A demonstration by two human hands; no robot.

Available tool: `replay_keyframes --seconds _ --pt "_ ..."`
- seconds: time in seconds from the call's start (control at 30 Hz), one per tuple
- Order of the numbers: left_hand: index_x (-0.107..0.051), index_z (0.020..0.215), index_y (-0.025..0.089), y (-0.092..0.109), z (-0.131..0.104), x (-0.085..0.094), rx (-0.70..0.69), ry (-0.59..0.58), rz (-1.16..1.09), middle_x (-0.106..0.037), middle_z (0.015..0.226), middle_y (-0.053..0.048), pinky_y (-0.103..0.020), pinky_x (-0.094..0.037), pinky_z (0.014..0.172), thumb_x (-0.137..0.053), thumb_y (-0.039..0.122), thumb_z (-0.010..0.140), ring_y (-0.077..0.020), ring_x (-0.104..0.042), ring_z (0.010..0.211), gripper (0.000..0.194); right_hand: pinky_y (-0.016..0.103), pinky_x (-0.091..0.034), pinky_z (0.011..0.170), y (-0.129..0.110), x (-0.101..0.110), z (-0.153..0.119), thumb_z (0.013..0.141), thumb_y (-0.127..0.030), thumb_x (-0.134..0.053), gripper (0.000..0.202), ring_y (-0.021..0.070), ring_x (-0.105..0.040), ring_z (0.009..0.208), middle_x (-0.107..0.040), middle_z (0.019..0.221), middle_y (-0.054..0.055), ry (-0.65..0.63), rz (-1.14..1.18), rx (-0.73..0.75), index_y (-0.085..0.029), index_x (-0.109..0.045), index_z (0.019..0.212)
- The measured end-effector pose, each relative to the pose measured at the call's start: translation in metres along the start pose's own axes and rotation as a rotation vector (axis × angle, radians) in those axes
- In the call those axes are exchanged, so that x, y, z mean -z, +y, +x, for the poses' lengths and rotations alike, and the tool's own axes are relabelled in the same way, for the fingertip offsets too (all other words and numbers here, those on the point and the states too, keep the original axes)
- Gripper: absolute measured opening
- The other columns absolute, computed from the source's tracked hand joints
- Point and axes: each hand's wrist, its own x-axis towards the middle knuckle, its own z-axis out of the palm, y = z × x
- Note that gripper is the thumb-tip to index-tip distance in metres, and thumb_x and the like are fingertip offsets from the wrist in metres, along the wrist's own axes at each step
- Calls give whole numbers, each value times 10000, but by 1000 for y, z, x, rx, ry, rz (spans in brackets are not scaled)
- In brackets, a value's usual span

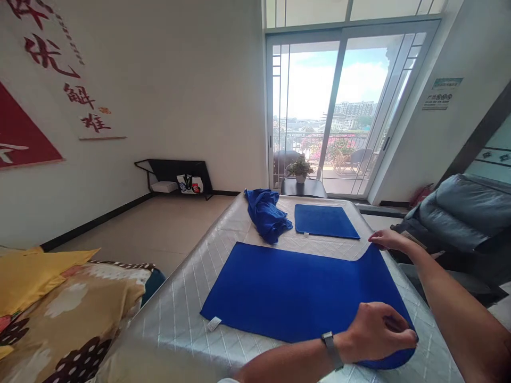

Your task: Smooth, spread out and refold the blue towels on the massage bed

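Note:
A large blue cloth (295,290) lies spread over the silvery quilted table cover (183,298), a white tag at its near left corner. My left hand (379,330), with a watch on the wrist, pinches the cloth's near right corner. The far right corner is held between the closed fingers of my right hand (387,239), and that end of the cloth is slightly raised. Farther back lie a smaller flat blue cloth (326,221) with a tag and a crumpled blue cloth (269,215).
Patterned bedding (88,303) and a yellow cloth (35,271) are at the left. A dark armchair (467,218) stands at the right. Beyond the table's far edge, a potted plant (301,170) sits before the glass doors.

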Motion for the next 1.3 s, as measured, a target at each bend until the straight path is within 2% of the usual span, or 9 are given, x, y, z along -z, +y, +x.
replay_keyframes --seconds 0.13,0.23,0.37,0.57,0.73,0.9,1.0,1.13,1.3 --pt "-724 818 142 9 -46 88 -58 141 74 -709 784 -37 -223 -508 636 -694 270 711 -149 -652 702 169 302 -589 804 -66 -36 5 651 -366 -805 289 198 -707 805 -758 867 110 -267 302 110 -140 -766 827" --pt "-674 765 162 7 -98 154 -58 294 183 -669 760 -15 -218 -480 634 -615 239 755 -138 -620 694 98 319 -568 874 -127 -80 4 637 -429 -809 427 208 -708 876 -767 907 80 -422 360 315 -153 -769 960" --pt "-600 734 195 -12 -170 220 4 611 450 -620 733 -3 -255 -466 669 -529 311 831 -156 -593 704 167 318 -562 778 -209 -162 7 729 -375 -728 315 209 -704 789 -760 807 50 -348 143 624 -154 -766 950" --pt "-547 711 226 -56 -237 286 205 1022 871 -622 761 -42 -390 -487 763 -432 391 869 -246 -603 781 255 266 -489 855 -307 -291 15 808 -205 -627 189 182 -672 895 -742 1002 64 -276 43 782 -170 -749 948" --pt "-543 703 235 -76 -254 311 278 1148 1087 -633 778 -66 -440 -509 811 -415 327 853 -272 -620 805 217 248 -462 822 -344 -358 18 826 -166 -596 194 187 -659 895 -743 945 52 -265 -61 787 -178 -734 961" --pt "-593 773 210 -84 -253 312 271 1147 1229 -646 822 -74 -422 -534 800 -411 298 887 -260 -631 815 233 249 -430 864 -339 -390 21 851 -157 -579 207 196 -631 972 -718 1025 77 -249 -139 745 -171 -721 1001" --pt "-647 877 190 -89 -254 312 237 1144 1270 -669 886 -85 -415 -551 800 -411 335 916 -260 -646 844 280 266 -421 890 -332 -397 21 890 -195 -560 235 207 -620 1005 -688 1103 100 -221 -147 716 -173 -701 1076" --pt "-661 829 202 -95 -259 317 226 1122 1277 -680 882 -89 -421 -560 795 -394 363 941 -264 -659 839 331 301 -405 941 -329 -397 14 900 -228 -573 173 233 -599 1054 -675 1130 112 -185 -115 720 -174 -709 991" --pt "-683 860 202 -99 -261 321 229 1080 1232 -702 897 -84 -432 -560 826 -400 361 951 -262 -668 861 338 325 -422 953 -327 -378 -2 949 -246 -500 199 218 -604 1045 -698 1087 87 -102 34 767 -193 -677 1022"
